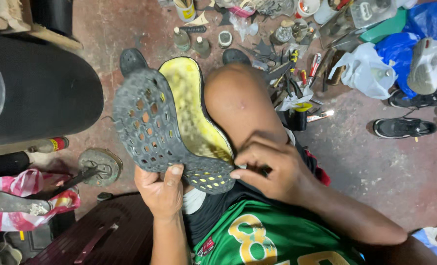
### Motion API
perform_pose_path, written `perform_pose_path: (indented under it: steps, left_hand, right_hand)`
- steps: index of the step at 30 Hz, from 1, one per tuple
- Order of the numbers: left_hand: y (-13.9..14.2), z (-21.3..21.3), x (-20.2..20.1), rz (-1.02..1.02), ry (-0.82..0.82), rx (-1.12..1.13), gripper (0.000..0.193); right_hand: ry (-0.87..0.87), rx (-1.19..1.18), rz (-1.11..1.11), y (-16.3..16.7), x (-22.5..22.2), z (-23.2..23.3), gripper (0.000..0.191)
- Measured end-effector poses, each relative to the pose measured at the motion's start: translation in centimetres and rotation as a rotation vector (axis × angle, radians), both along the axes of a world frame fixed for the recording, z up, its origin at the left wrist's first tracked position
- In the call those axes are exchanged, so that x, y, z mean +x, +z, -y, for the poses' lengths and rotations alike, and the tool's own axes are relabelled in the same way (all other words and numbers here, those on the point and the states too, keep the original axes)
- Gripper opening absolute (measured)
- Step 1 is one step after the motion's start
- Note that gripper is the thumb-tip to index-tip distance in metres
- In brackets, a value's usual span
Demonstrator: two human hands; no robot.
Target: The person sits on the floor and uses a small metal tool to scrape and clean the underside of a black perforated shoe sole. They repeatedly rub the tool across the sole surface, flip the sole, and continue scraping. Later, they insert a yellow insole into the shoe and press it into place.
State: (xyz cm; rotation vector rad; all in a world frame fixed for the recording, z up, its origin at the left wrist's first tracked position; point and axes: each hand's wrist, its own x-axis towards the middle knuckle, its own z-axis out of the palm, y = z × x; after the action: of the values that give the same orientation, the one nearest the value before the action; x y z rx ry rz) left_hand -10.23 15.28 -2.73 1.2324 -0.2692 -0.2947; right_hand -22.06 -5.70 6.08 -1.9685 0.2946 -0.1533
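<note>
Above the knee (238,100): left hand (162,191) gripping a peeled grey perforated sole (152,125), thumb pressing; at three o'clock, right hand (272,169) fingers pinching the yellow-stained shoe (194,105) heel edge.

Left hand (162,189) raised from below, thumb up, fingers curled in grip. Right hand (272,169) bent inward, fingertips pinching, forearm across lap.

floor (385,167): stained concrete | black sneaker (404,127) | small bottles (181,39) | scattered tools (297,73)
</note>
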Motion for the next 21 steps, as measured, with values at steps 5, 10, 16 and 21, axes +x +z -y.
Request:
perform_pose_path:
  steps: [5, 10, 16, 21]
  left_hand:
    - [3.4, 1.6, 1.2, 0.03, -0.102, 0.076, 0.05]
    - [7.4, 3.2, 4.7, -0.044, -0.392, 0.221, 0.065]
    - [6.2, 4.4, 6.0, 0.131, -0.338, 0.247, 0.052]
    - [4.3, 3.7, 4.9, 0.097, -0.211, 0.224, 0.053]
  right_hand:
    - [-0.117, 0.033, 0.073, -2.2, -1.0, -1.7, 0.015]
    - [-0.147, 0.038, 0.059, -3.1, -1.1, -1.5, 0.016]
    - [-0.169, 0.137, -0.013, -3.3, -0.4, -2.0, 0.015]
    - [-0.17, 0.119, -0.046, -3.2, -0.2, -2.0, 0.016]
